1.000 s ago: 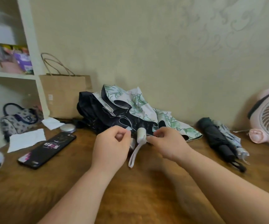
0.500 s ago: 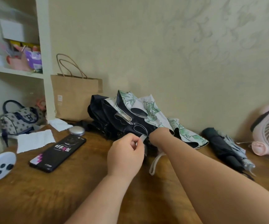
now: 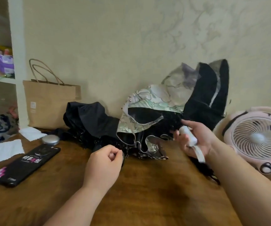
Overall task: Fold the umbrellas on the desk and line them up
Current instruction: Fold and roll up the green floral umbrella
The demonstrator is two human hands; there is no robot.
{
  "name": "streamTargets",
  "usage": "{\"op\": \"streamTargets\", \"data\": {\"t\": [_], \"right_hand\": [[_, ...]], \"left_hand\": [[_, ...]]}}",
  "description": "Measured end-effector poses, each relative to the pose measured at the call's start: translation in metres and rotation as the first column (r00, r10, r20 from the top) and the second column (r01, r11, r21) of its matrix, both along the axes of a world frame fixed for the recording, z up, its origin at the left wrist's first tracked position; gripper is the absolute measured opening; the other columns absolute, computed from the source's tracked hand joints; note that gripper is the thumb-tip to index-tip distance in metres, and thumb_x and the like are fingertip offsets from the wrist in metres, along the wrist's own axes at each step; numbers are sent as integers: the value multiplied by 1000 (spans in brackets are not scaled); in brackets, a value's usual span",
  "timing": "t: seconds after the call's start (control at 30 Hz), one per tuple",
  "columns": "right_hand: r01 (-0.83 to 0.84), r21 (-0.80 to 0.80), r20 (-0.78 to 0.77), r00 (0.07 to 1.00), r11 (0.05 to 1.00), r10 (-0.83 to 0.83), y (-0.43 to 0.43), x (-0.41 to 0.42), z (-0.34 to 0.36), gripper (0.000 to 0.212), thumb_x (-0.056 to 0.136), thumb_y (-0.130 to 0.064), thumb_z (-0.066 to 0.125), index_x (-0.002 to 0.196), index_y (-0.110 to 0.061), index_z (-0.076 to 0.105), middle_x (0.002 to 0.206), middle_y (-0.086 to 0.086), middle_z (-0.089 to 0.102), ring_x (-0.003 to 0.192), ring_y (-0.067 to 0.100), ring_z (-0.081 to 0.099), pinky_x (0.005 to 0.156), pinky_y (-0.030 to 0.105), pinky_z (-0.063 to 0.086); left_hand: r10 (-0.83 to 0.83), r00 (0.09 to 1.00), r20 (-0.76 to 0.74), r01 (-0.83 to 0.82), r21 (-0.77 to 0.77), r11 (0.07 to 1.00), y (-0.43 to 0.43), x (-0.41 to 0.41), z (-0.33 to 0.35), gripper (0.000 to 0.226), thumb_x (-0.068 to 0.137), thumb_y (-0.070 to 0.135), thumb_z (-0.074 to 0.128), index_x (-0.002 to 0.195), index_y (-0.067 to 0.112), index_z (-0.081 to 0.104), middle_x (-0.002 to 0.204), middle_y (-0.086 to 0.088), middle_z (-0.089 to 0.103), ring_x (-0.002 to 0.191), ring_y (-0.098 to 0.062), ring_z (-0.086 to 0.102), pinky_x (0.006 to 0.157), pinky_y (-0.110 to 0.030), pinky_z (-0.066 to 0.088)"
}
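My right hand (image 3: 196, 142) grips the white handle (image 3: 188, 136) of the floral umbrella (image 3: 149, 101), whose green-and-white canopy with black lining hangs loose and unfolded, lifted above the desk's back right. A crumpled black umbrella (image 3: 89, 118) lies on the wooden desk (image 3: 147, 193) to its left. My left hand (image 3: 105, 162) hovers at that umbrella's near edge with its fingers curled; whether it holds anything is unclear. Part of a folded black umbrella (image 3: 204, 171) shows under my right wrist.
A pink desk fan (image 3: 253, 137) stands at the right edge. A brown paper bag (image 3: 50, 105) leans on the wall. A black phone (image 3: 25, 163), a round silver case (image 3: 50, 139) and white tissues (image 3: 2, 150) lie at the left beside white shelves (image 3: 17, 62).
My right hand took the white handle and lifted the floral umbrella up and to the right, off the black one. My left hand came away from the handle and stayed low.
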State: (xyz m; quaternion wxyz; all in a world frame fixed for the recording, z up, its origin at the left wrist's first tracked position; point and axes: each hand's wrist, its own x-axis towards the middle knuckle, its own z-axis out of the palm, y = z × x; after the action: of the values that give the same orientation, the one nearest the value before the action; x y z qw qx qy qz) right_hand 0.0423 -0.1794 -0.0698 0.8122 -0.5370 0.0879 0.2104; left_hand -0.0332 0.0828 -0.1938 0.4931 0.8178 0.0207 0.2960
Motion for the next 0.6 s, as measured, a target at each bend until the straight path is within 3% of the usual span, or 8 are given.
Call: {"op": "streamTargets", "data": {"t": [0.1, 0.23, 0.4, 0.5, 0.6], "right_hand": [[121, -425, 97, 991, 897, -88, -17, -13, -12, 24, 104, -30, 52, 97, -7, 51, 64, 12, 60, 45, 17, 48, 35, 20, 41], [103, -603, 57, 995, 791, -85, -47, -20, -50, 23, 100, -25, 61, 101, -3, 55, 65, 13, 57, 45, 16, 47, 35, 22, 39], [106, -617, 90, 994, 780, -63, -60, -24, -92, 23, 98, -20, 66, 97, 1, 57, 71, 18, 62, 45, 21, 52, 39, 25, 43], [151, -720, 161, 986, 677, -48, -59, -22, -98, 18, 97, -12, 64, 103, 2, 54, 85, 21, 64, 55, 25, 58, 45, 31, 51], [178, -728, 221, 975, 662, -19, -62, -20, -102, 20, 95, -7, 62, 111, 3, 53, 81, 18, 60, 52, 21, 51, 42, 26, 43]], "left_hand": [[-17, 1000, -27, 17, 9, 1000, -7, 0, 2, 27, 97, 25, 67, 70, 25, 67, 54, 6, 61, 50, -9, 56, 45, -15, 38], [-48, 995, -87, 49, 16, 999, -11, -1, 1, 26, 98, 29, 66, 73, 25, 69, 60, -2, 66, 56, -19, 64, 55, -28, 49], [-17, 982, -190, 33, 83, 996, -17, 3, 0, 16, 94, 32, 69, 78, 31, 72, 69, 17, 71, 63, -10, 68, 63, -31, 54], [-12, 980, -201, 31, 90, 995, -21, 4, 1, 3, 91, 31, 73, 89, 34, 73, 76, 17, 71, 71, -1, 66, 64, -25, 51], [-47, 979, -198, 58, 50, 997, -26, 4, 1, 20, 89, 41, 75, 107, 36, 69, 92, 13, 72, 81, 3, 66, 71, -26, 57]]}}
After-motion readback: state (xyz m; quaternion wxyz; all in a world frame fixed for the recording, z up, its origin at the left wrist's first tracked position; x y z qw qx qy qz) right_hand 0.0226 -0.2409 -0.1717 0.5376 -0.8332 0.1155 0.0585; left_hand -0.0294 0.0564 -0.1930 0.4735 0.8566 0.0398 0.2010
